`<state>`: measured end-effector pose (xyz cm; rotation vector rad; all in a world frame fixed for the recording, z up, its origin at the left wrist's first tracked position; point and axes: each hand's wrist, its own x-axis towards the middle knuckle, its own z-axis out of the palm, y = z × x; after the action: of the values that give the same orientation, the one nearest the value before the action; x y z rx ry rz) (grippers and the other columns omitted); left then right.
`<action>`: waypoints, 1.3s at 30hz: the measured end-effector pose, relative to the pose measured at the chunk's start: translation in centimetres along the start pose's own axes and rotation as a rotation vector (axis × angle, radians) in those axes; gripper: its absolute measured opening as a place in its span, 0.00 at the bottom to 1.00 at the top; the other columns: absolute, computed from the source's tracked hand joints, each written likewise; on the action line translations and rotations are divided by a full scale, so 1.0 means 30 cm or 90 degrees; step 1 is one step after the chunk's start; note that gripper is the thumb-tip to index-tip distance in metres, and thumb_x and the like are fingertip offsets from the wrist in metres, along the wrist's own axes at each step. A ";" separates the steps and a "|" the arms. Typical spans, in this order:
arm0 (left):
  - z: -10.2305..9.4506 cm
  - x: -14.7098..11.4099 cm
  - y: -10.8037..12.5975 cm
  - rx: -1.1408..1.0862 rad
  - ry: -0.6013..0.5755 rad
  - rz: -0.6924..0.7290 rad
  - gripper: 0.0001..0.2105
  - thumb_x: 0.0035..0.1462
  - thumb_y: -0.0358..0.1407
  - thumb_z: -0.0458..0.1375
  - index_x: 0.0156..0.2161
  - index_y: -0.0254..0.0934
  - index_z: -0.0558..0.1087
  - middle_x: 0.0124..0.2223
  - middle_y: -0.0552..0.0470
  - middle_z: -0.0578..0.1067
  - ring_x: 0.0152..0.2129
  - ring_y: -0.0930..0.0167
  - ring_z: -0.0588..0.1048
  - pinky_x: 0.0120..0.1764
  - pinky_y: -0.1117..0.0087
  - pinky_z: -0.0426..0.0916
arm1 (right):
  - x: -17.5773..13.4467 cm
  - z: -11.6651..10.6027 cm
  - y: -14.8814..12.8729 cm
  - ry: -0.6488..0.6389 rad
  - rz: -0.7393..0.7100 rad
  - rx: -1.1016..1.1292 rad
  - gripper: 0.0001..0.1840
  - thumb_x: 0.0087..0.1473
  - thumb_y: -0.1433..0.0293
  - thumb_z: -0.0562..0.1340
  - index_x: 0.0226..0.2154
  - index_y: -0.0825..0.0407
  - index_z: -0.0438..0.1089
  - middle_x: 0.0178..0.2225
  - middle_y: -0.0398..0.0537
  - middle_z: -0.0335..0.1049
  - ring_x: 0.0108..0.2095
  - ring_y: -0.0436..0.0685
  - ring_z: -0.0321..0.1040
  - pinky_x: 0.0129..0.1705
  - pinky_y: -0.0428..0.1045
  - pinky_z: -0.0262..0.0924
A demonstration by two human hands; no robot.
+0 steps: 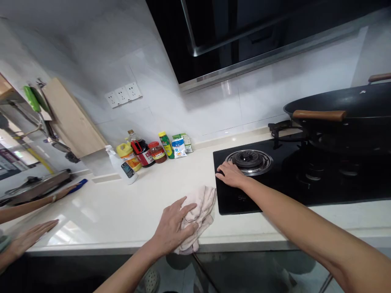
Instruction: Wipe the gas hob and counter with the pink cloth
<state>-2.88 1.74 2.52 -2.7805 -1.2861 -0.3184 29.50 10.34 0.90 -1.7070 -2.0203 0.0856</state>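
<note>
My left hand [174,225] lies on a crumpled pale pink cloth [200,207] at the counter's front edge. Its fingers are spread over the cloth, not wrapped round it. My right hand [231,174] rests on the left part of the black glass gas hob [232,199], against the metal ring of the left burner [248,159]. Its fingers are stretched out, holding nothing that I can see; some fingertips are partly hidden.
A black wok [336,101] with wooden handles sits on the right burner. Along the wall stand a white spray bottle [122,165], sauce bottles, a jar [157,152] and packets. At the left, another person's hand touches a blue cloth [78,186]; their other hand [32,236] leans on the counter.
</note>
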 end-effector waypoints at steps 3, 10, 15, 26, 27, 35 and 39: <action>-0.008 0.019 -0.051 0.007 -0.010 -0.075 0.24 0.63 0.51 0.55 0.63 0.55 0.67 0.69 0.50 0.62 0.65 0.58 0.61 0.62 0.52 0.59 | -0.001 0.000 -0.004 -0.014 -0.011 -0.017 0.20 0.63 0.57 0.55 0.49 0.52 0.73 0.52 0.57 0.66 0.55 0.67 0.58 0.57 0.60 0.54; 0.027 0.181 -0.155 0.073 0.007 -0.181 0.24 0.65 0.49 0.52 0.64 0.52 0.66 0.67 0.46 0.65 0.66 0.59 0.60 0.60 0.52 0.60 | -0.008 -0.002 -0.017 -0.024 -0.010 -0.033 0.22 0.64 0.58 0.55 0.52 0.53 0.72 0.54 0.59 0.65 0.56 0.66 0.60 0.58 0.60 0.54; 0.062 0.315 -0.177 0.097 -0.010 -0.188 0.22 0.64 0.52 0.53 0.63 0.61 0.65 0.65 0.53 0.68 0.66 0.57 0.59 0.59 0.52 0.60 | -0.001 0.005 -0.023 -0.012 -0.052 -0.023 0.21 0.65 0.59 0.55 0.53 0.52 0.72 0.54 0.55 0.67 0.56 0.63 0.62 0.61 0.57 0.51; 0.120 0.637 -0.168 0.069 -0.039 -0.222 0.31 0.63 0.61 0.46 0.67 0.56 0.59 0.73 0.44 0.52 0.70 0.53 0.49 0.62 0.40 0.52 | 0.017 0.030 -0.004 -0.074 -0.059 0.014 0.30 0.67 0.53 0.50 0.59 0.56 0.67 0.66 0.61 0.58 0.67 0.66 0.52 0.66 0.61 0.46; 0.125 0.666 -0.169 0.070 -0.041 -0.219 0.31 0.63 0.61 0.45 0.67 0.56 0.59 0.73 0.45 0.53 0.69 0.53 0.49 0.62 0.40 0.52 | 0.019 0.032 -0.001 -0.082 -0.053 0.018 0.31 0.67 0.52 0.50 0.60 0.56 0.66 0.67 0.60 0.56 0.68 0.66 0.50 0.67 0.61 0.44; 0.181 0.891 -0.187 0.063 -0.035 -0.215 0.32 0.63 0.62 0.44 0.67 0.55 0.58 0.70 0.43 0.58 0.66 0.53 0.56 0.62 0.42 0.52 | 0.029 0.029 0.002 -0.122 -0.022 0.047 0.36 0.65 0.52 0.52 0.66 0.57 0.59 0.71 0.58 0.47 0.72 0.64 0.40 0.71 0.61 0.35; 0.194 0.966 -0.172 0.056 -0.026 -0.226 0.33 0.62 0.63 0.44 0.66 0.53 0.61 0.68 0.40 0.61 0.64 0.50 0.60 0.60 0.41 0.53 | 0.033 0.021 0.003 -0.141 -0.013 0.044 0.36 0.66 0.53 0.51 0.68 0.57 0.56 0.72 0.58 0.45 0.72 0.63 0.39 0.71 0.60 0.34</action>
<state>12.39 27.55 2.82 -2.4904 -1.7576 -0.2158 29.25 11.47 0.65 -1.6958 -2.1647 0.3476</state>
